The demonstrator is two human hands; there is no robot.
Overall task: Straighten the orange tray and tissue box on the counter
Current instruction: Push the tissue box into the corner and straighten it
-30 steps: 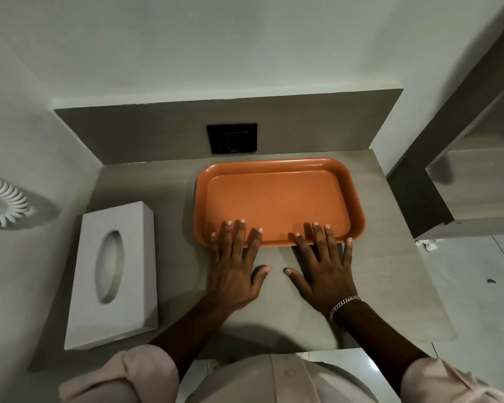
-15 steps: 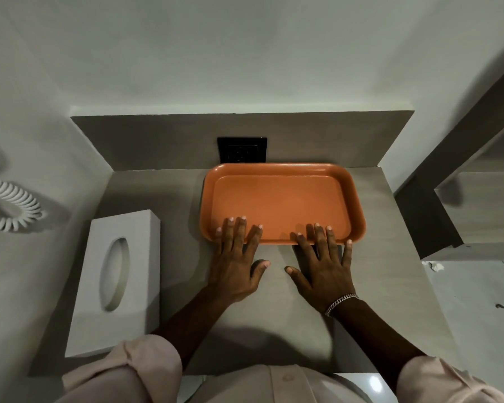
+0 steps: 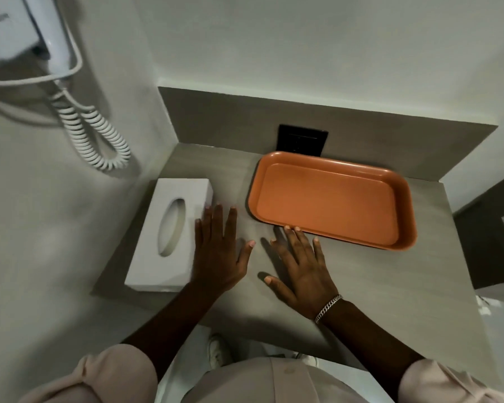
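Note:
The orange tray (image 3: 329, 199) lies empty on the grey counter (image 3: 390, 286), its far edge against the backsplash. A white tissue box (image 3: 169, 234) with an oval slot lies at the counter's left side. My left hand (image 3: 218, 251) is flat and spread on the counter, its little-finger side next to the box's right wall. My right hand (image 3: 300, 266) is spread too, fingertips at the tray's near left rim. Neither hand holds anything.
A black wall socket (image 3: 301, 141) sits in the backsplash behind the tray. A white wall-mounted hair dryer (image 3: 26, 33) with a coiled cord (image 3: 96, 132) hangs on the left wall. The counter's right end drops to a lower shelf (image 3: 495, 257).
Both hands have left the tray's near rim and shifted left; the left hand is now beside the tissue box. The head camera turned left, bringing the hair dryer into view.

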